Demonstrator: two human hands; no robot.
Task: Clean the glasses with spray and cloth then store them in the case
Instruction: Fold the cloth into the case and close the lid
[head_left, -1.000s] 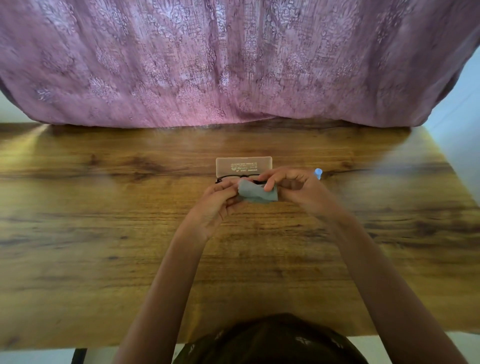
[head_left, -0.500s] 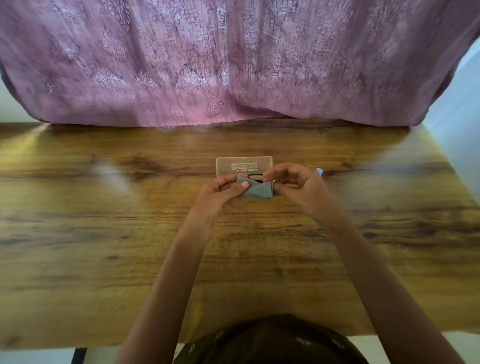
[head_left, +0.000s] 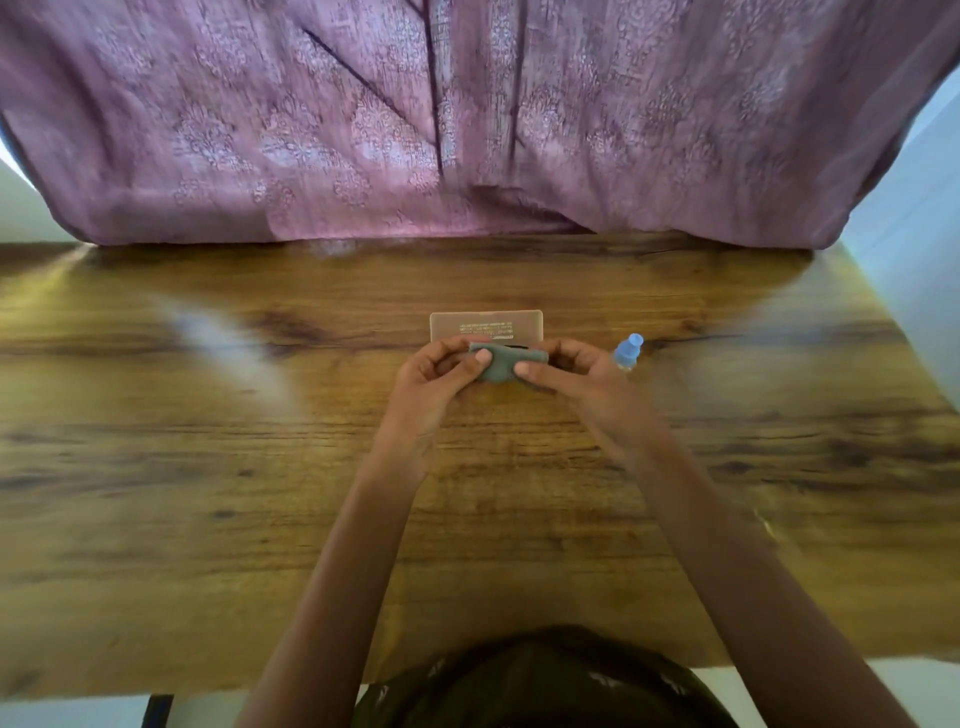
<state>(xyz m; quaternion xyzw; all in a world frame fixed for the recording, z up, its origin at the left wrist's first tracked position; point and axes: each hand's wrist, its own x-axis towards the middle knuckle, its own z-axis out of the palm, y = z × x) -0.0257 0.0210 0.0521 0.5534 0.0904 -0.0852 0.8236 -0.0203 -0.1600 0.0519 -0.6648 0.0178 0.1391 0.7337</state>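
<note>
My left hand (head_left: 436, 374) and right hand (head_left: 576, 371) meet over the middle of the surface (head_left: 208, 519), both pinching the cloth (head_left: 506, 361). At twelve o'clock, just beyond my fingers (head_left: 482, 356), the case (head_left: 485, 325) blocks a straight push forward. At two o'clock the spray bottle (head_left: 629, 351) stands just beside my right hand, in the way of a sweep that side. Further at twelve the purple curtain (head_left: 467, 130) closes the far edge. From nine round to six the wood lies bare, and at three past the bottle too.
</note>
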